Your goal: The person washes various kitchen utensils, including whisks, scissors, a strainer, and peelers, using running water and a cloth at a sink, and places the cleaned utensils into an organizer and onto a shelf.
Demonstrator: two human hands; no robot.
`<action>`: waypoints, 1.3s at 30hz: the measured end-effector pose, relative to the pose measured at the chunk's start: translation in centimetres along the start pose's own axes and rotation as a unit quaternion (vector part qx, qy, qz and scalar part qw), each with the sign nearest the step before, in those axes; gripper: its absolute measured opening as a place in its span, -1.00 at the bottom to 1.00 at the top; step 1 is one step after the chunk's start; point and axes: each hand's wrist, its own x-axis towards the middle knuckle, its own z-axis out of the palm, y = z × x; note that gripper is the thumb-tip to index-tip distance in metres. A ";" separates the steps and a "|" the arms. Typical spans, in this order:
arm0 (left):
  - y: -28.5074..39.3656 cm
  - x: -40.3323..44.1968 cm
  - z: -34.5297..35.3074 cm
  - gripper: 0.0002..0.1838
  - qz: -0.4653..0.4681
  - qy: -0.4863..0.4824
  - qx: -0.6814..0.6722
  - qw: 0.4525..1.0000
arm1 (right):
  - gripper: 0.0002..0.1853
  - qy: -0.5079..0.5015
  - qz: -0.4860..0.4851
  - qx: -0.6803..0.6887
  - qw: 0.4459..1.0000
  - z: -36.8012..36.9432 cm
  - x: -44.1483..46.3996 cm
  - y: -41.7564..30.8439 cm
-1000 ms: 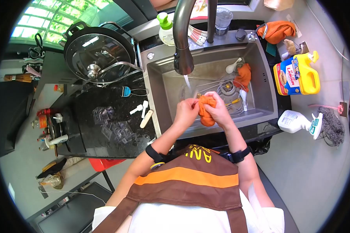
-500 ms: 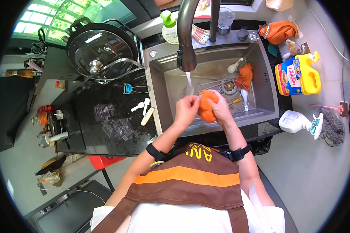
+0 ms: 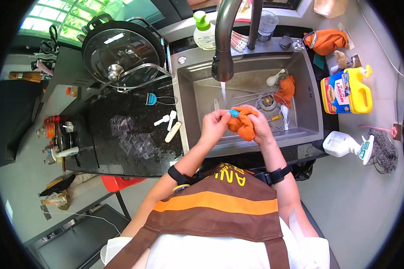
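Note:
Over the near part of the sink [image 3: 191, 125], my left hand [image 3: 214, 125] pinches a small utensil with a blue end [image 3: 233, 113]. A pale, narrow strip [image 3: 216, 105] shows just above those fingers; whether it belongs to the same utensil I cannot tell. My right hand [image 3: 261, 127] is closed around a bunched orange cloth [image 3: 244, 127], which lies against the blue end. Water runs from the dark faucet [image 3: 222, 65] beyond both hands. Inside the sink are a white spoon [image 3: 275, 78], another orange cloth [image 3: 285, 91], a wire whisk [image 3: 268, 103] and a white-handled utensil [image 3: 285, 117].
Left on the black counter are a lidded pan [image 3: 121, 58], a blue slotted tool [image 3: 152, 99], white measuring spoons [image 3: 166, 119] and clear plastic pieces [image 3: 141, 144]. A soap bottle [image 3: 204, 33] stands behind the sink. A yellow jug [image 3: 348, 92] and spray bottle [image 3: 343, 144] are at right.
The orange cloth has turned and loosened in my right hand, so the blue end now shows plainly. Both hands stay close together over the sink. The view has shifted slightly.

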 end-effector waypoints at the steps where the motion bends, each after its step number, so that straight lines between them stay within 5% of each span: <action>1: 0.1 0.0 -0.1 -0.84 -0.054 -0.022 -0.082 0.995 | -0.74 -0.028 0.005 0.098 0.995 -0.1 -0.1 -0.2; 6: 1.4 0.2 -1.5 -0.87 -0.108 -0.037 -0.241 0.964 | -0.67 -0.067 -0.042 0.185 0.979 -0.7 0.6 -1.0; 8: 1.9 0.2 -2.0 -0.88 -0.215 -0.206 -0.340 0.892 | -0.66 -0.141 -0.027 0.024 0.989 0.1 0.6 -1.7; 11: 1.2 0.2 -1.7 -0.88 -0.299 -0.196 -0.353 0.865 | -0.71 -0.097 -0.015 -0.094 0.991 2.3 1.0 -1.2; 15: 0.4 0.5 -2.1 -0.87 -0.300 -0.226 -0.302 0.876 | -0.81 -0.035 -0.093 -0.232 0.968 2.6 1.7 -0.5; 17: 0.7 0.1 -1.3 -0.87 -0.220 -0.101 -0.105 0.965 | -0.83 -0.014 -0.122 -0.284 0.951 2.6 1.7 -0.5; 19: 1.7 -0.2 -1.1 -0.88 -0.168 -0.069 -0.129 0.975 | -0.85 0.051 -0.207 -0.431 0.877 2.9 1.7 -0.8; 22: 1.3 -0.1 -0.3 -0.89 -0.076 -0.037 -0.089 0.992 | -0.84 0.083 -0.201 -0.528 0.821 3.1 1.2 -0.5; 24: 1.5 -0.2 -0.4 -0.90 -0.037 -0.031 -0.028 0.998 | -0.83 0.062 -0.183 -0.448 0.873 2.8 1.2 0.0; 26: 2.1 0.1 -1.1 -0.88 -0.098 -0.068 -0.165 0.979 | -0.82 0.041 -0.166 -0.365 0.915 2.6 1.2 -0.2; 29: 1.7 0.3 -1.8 -0.85 -0.100 -0.099 -0.209 0.968 | -0.74 -0.061 -0.026 -0.059 0.996 3.5 0.3 -1.6; 33: 2.2 0.4 -2.0 -0.84 -0.108 -0.092 -0.195 0.970 | -0.76 -0.075 0.002 -0.013 0.997 3.3 0.1 -1.0; 36: 1.6 0.3 -1.6 -0.79 -0.114 -0.071 -0.131 0.982 | -0.78 -0.065 -0.081 -0.143 0.984 3.8 0.5 -0.4; 39: 1.4 0.1 -0.9 -0.74 -0.133 -0.058 -0.267 0.953 | -0.81 0.006 -0.120 -0.148 0.982 3.2 1.3 0.8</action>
